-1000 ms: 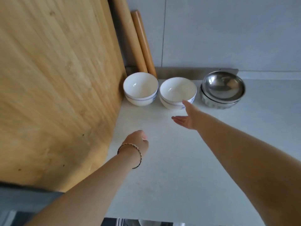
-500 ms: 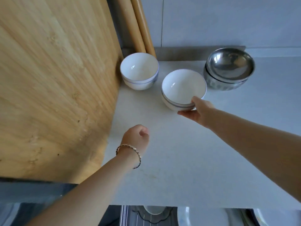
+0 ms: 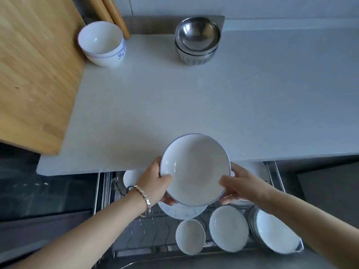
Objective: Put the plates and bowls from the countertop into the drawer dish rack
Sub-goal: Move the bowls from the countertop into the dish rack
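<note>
A white bowl with a blue rim [image 3: 194, 169] hangs over the countertop's front edge, above the open drawer dish rack [image 3: 147, 232]. My left hand [image 3: 155, 183] grips its left side and my right hand [image 3: 242, 186] grips its right side. Stacked white bowls [image 3: 102, 43] stand at the back left of the countertop [image 3: 194, 98]. Stacked steel bowls [image 3: 197, 40] stand at the back centre. In the rack sit a small white bowl [image 3: 190, 236], a white dish [image 3: 229, 228], stacked plates [image 3: 275, 232] and a plate [image 3: 182, 210] partly hidden under the held bowl.
A large wooden cutting board [image 3: 37, 68] leans over the left of the countertop. Two wooden rolling pins [image 3: 114, 14] stand against the wall behind the white bowls. Another white dish [image 3: 131, 177] shows at the rack's back left.
My right hand lifted the white bowl from the back of the countertop and brought it toward me over the drawer. My left hand has joined it on the bowl. The view tilted down.
</note>
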Motion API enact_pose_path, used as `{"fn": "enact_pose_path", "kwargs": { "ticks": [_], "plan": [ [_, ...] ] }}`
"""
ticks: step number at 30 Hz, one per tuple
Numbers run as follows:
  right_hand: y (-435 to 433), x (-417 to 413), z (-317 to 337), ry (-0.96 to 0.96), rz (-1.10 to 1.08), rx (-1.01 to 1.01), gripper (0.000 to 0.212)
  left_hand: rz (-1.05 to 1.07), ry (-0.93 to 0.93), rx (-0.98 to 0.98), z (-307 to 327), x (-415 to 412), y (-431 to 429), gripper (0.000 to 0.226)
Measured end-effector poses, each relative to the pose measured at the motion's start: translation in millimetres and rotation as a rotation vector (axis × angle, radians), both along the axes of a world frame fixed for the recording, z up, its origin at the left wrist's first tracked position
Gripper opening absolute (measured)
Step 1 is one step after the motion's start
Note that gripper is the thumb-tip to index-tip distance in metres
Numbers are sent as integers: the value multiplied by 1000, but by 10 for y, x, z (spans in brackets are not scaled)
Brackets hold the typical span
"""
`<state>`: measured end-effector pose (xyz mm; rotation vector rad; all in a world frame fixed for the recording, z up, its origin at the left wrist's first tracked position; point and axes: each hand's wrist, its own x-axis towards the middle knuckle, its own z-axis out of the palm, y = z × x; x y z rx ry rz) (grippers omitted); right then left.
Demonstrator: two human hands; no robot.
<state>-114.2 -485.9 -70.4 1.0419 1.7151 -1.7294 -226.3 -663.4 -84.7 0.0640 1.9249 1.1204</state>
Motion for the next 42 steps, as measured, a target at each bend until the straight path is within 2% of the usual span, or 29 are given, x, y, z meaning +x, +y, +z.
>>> {"fn": "enact_pose_path", "kwargs": {
  "ticks": [2,4,8,11,15,20,24,28,33,36,42],
  "plan": [
    [88,332,-99,-57,-4,49,22,-50,-27,-32,-176,336,74,42],
    [174,612,-249,-38,-35,198,33,-100,-70,-74,-357,650,184,43],
    [311,1086,-662,-90,197,534,33,-223,-153,-168,-853,1200,399,49],
    [395,1360,-1066,-208,329,537,35,-258,-236,-232,-1260,1505,512,57],
    [474,1470,-1506,-318,375,529,42,-196,-282,-388,-1581,1743,712,51],
    [431,1359,-1750,-386,482,567,45,-123,-304,-519,-1883,1787,832,47],
    [382,1281,-1904,-462,562,594,40,-154,-332,-582,-2099,1746,843,47],
    [358,1219,-1983,-508,667,660,40,-114,-352,-565,-2200,1751,837,46],
    [382,1183,-2034,-433,791,716,48,33,-497,-497,-2221,1757,849,57],
    [405,1177,-2055,-410,821,710,50,134,-572,-463,-2153,1740,861,62],
    [462,1115,-2074,-470,833,652,49,171,-628,-402,-2082,1711,859,72]
  ]
}}
